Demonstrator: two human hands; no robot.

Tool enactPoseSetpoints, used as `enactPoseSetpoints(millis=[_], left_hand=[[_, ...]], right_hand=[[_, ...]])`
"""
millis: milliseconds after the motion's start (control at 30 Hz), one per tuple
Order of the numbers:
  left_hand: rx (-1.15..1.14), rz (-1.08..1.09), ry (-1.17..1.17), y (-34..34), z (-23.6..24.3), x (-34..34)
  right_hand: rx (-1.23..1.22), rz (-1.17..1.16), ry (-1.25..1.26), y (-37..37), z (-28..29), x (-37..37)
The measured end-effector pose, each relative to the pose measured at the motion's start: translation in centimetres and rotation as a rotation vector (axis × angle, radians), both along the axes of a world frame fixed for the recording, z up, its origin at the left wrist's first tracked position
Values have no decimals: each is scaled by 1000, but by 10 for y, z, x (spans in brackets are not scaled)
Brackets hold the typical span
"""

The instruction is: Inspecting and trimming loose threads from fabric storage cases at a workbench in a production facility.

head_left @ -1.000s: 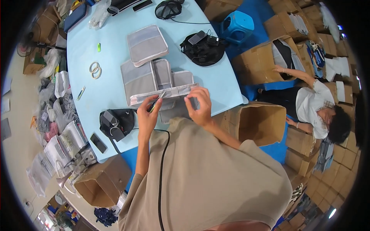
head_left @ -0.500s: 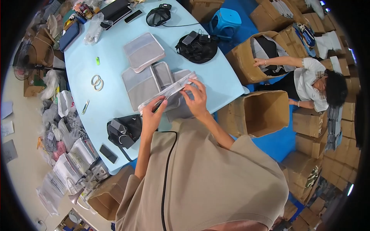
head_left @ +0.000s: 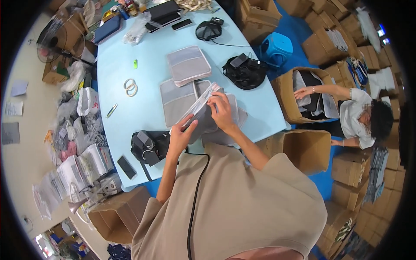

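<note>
Grey pouch [head_left: 198, 106] tilted more steeply, both hands [head_left: 180, 137] [head_left: 222, 112] at its edge

A workshop: cardboard boxes [head_left: 312, 148] surround a pale blue worktable [head_left: 149, 110].

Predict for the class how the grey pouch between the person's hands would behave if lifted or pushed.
The grey pouch seems fairly stiff along its edge, which runs straight between left hand and right hand. Looking thin, it is probably light. Being flat-sided, it would likely slide rather than roll.
</note>
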State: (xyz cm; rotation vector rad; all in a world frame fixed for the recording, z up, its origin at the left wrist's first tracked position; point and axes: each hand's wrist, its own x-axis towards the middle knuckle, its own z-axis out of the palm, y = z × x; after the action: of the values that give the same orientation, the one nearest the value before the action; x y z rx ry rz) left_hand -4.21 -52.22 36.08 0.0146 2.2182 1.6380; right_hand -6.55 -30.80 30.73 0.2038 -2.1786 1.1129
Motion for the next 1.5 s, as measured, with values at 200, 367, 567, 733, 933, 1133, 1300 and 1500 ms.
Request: enactPoseSetpoints(millis=[200,367,567,733,933,1133,1300,1500], left_hand=[[-159,15,-16,-22,-2,-8],[128,281,-217,-58,-59,-9],[321,422,-362,-64,-99,7],[548,578,-609,-74,-139,23],[974,627,-921,-49,-155,44],[451,304,-792,-46,-147,58],[-205,150,56,-60,-147,62],[-541,-116,241,-39,-93,31]], right_hand=[[125,313,-64,-29,-16,-44],[304,355,-64,-64,-27,-57],[269,421,-201,-83,-62,-53],[367,471,-270,-108,-74,-51],[562,541,-236,-107,-91,-62],[558,574,-214,-58,-92,-32],[478,483,-285,-33,-75,-16],[248,388,-370,-21,-88,7]])
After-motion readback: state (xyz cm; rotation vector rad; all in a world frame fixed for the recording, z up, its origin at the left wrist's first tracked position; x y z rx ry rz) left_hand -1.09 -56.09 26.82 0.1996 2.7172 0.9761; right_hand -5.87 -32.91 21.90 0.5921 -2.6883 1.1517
